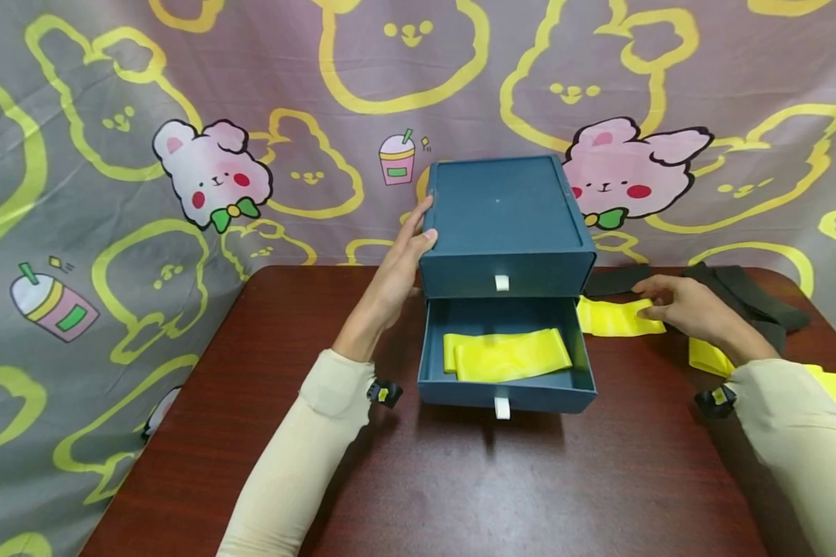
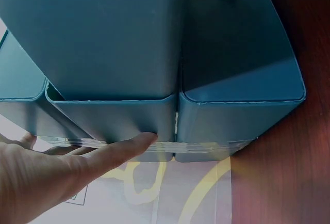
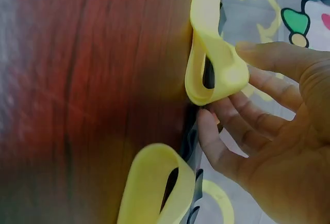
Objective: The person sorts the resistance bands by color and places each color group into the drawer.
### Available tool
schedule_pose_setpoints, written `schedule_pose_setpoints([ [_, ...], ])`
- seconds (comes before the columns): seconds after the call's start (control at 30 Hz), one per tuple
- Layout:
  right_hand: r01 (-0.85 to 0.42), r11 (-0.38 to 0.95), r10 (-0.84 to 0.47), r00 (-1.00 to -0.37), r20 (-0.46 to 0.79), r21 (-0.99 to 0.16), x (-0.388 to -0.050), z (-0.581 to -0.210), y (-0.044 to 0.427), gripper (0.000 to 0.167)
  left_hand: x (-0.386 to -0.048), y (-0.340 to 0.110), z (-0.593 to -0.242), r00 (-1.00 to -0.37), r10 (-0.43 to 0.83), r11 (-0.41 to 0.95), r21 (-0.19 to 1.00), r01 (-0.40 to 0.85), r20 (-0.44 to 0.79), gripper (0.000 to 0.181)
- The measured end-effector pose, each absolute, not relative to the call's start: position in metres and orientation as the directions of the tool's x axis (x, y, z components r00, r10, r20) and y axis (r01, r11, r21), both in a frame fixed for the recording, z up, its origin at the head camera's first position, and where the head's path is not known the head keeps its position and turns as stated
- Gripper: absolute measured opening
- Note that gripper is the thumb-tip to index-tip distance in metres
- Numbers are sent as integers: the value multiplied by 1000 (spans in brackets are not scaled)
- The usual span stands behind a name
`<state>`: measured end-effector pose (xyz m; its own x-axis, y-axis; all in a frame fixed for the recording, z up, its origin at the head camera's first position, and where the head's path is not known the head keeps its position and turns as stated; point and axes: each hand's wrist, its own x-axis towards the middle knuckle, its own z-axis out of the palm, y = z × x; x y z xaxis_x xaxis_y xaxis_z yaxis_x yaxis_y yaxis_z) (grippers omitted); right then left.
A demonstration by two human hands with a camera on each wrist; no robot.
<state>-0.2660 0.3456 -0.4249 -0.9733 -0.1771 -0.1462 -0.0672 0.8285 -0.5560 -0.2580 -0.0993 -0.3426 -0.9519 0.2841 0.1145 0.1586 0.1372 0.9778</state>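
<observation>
A dark blue two-drawer box (image 1: 508, 205) stands on the table, its lower drawer (image 1: 432, 394) pulled out. Folded yellow loop bands (image 1: 512, 357) lie in that drawer. My left hand (image 1: 393, 275) rests against the box's left side; its thumb (image 2: 136, 144) presses the blue wall in the left wrist view. To the right of the box, my right hand (image 1: 690, 305) pinches the end of another yellow loop band (image 1: 616, 319) between thumb and fingers. In the right wrist view, this yellow band (image 3: 227, 72) shows its looped end, with some fingertips hidden behind it.
More yellow bands (image 1: 710, 356) lie under and beside my right forearm. Black bands (image 1: 759, 298) are spread at the table's back right. The brown table (image 1: 306, 433) ends at a patterned cloth backdrop (image 1: 306, 70). White pull tabs (image 1: 502, 408) stick out from the drawers.
</observation>
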Motion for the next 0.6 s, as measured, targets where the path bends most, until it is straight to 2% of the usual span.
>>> schedule_pose_setpoints([
  [0.33, -35, 838, -131, -982, -137, -544, -258, -428, 345, 46, -259, -97, -343, -949, 290, 129, 978, 164, 121, 61],
  [0.6, -25, 803, -153, -974, -166, -595, -254, -429, 344, 45, -259, -98, -342, -950, 288, 139, 976, 169, 124, 60],
])
